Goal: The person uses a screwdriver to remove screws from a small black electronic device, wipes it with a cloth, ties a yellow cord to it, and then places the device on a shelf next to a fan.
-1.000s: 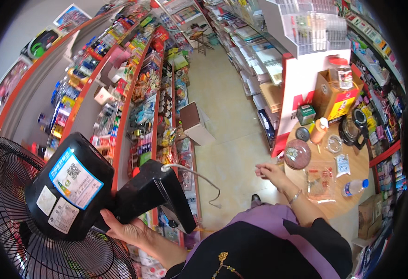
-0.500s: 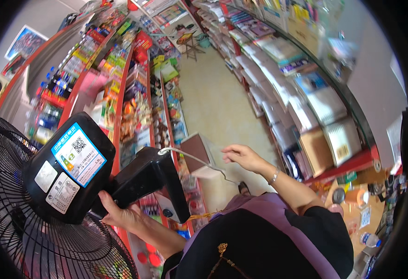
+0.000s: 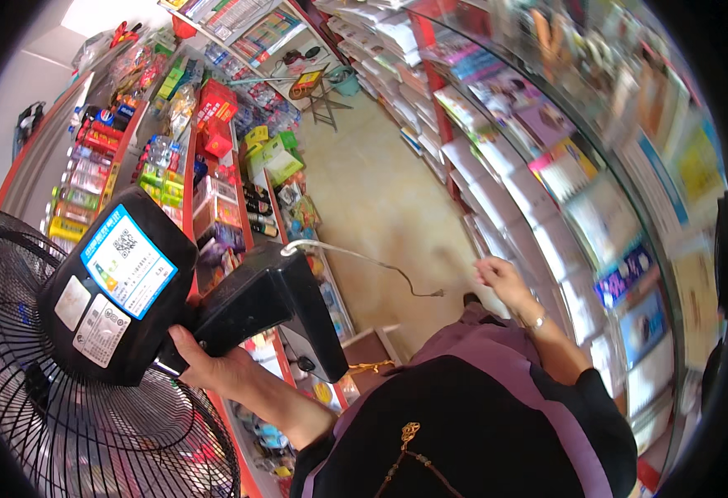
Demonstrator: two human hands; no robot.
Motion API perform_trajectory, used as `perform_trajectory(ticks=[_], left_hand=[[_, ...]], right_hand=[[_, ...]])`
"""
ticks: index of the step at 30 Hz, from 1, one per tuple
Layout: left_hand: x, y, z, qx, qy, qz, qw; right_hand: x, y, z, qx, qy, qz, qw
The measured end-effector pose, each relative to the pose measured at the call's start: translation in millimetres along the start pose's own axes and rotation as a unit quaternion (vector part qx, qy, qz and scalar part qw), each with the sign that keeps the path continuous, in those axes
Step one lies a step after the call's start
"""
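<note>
A black electric fan (image 3: 98, 249) is held up at the left, its wire cage toward the left edge and its motor housing carrying blue-and-white labels. My left hand (image 3: 206, 358) is closed round the fan's neck, just below the housing. Part of the grip is hidden behind the neck. From the end of the fan's black stand (image 3: 256, 290), a pale power cord (image 3: 364, 251) hangs loose over the floor, its plug at the free end. My right hand (image 3: 503, 282) is out over the aisle with nothing in it, fingers loosely bent, apart from the plug.
Red-edged shelves of bottles and packets (image 3: 152, 166) line the left side. Along the right run shelves of notebooks and paper (image 3: 538, 224) with a glass edge. Farther up the aisle floor (image 3: 364, 183) stand a folding stool (image 3: 322, 100) and a teal bucket (image 3: 345, 80).
The view has moved along the aisle, with the fan still in my left hand. My right hand has swung rightward and its fingers are more bent. The cord now trails farther right.
</note>
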State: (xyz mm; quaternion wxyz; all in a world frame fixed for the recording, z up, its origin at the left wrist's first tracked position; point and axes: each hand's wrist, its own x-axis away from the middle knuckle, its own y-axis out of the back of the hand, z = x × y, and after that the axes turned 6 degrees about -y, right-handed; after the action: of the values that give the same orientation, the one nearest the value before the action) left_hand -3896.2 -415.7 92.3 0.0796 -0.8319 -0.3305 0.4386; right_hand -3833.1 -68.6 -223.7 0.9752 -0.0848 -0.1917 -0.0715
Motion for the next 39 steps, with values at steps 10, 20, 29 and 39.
perform_trajectory(ticks=[10, 20, 29, 39], left_hand=[[-115, -125, 242, -0.029, 0.037, -0.003, 0.999], [-273, -243, 504, -0.057, 0.019, -0.052, 0.997], [-346, -349, 715, -0.067, 0.017, -0.069, 0.995], [-458, -406, 919, -0.140, 0.011, -0.134, 0.981]], right_hand=[[-348, -175, 209, 0.049, 0.118, 0.249, 0.960], [-616, -153, 187, 0.027, -0.066, 0.049, 0.996], [-925, -209, 259, 0.101, -0.058, 0.081, 0.990], [-1245, -338, 339, 0.120, -0.216, 0.129, 0.960]])
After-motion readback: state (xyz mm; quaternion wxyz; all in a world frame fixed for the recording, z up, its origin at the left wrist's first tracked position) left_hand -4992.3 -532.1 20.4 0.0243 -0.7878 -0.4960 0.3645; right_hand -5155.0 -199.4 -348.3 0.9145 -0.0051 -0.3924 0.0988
